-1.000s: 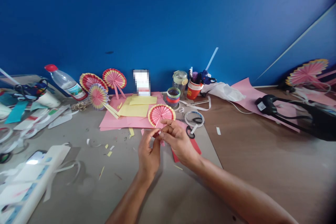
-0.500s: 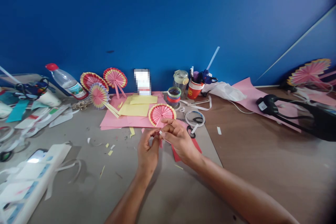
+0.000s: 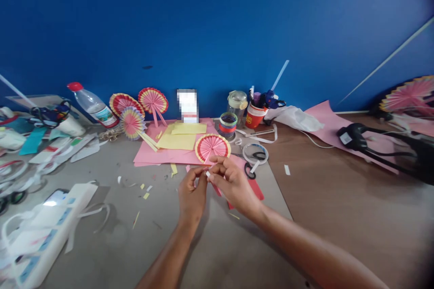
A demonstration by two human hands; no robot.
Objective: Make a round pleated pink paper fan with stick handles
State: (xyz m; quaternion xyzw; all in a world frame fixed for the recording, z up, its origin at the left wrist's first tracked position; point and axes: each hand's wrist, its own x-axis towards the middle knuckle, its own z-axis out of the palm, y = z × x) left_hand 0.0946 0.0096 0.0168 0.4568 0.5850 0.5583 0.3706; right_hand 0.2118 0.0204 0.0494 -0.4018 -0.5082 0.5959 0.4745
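Observation:
Fingers of my left hand (image 3: 192,194) are pinched together near the lower part of a round pleated paper fan (image 3: 213,148), pink with a red and yellow rim. Against it, my right hand (image 3: 233,185) pinches a small white piece (image 3: 208,174), and the two hands' fingertips nearly meet. What the left fingertips grip is too small to make out. A pink strip (image 3: 216,189) hangs below the fan between the hands. Red paper (image 3: 257,188) lies partly behind my right hand.
Pink sheets (image 3: 145,157) and yellow paper (image 3: 176,140) lie behind the hands. Scissors (image 3: 250,170) and a tape roll (image 3: 255,153) are to the right, a red cup (image 3: 255,116) farther back. A power strip (image 3: 64,226) is at left; a black headset (image 3: 356,137) at right.
The whole view has shifted slightly, so things on the table appear farther right. The pink strip below the fan now slants to the right. Both hands stay pinched together.

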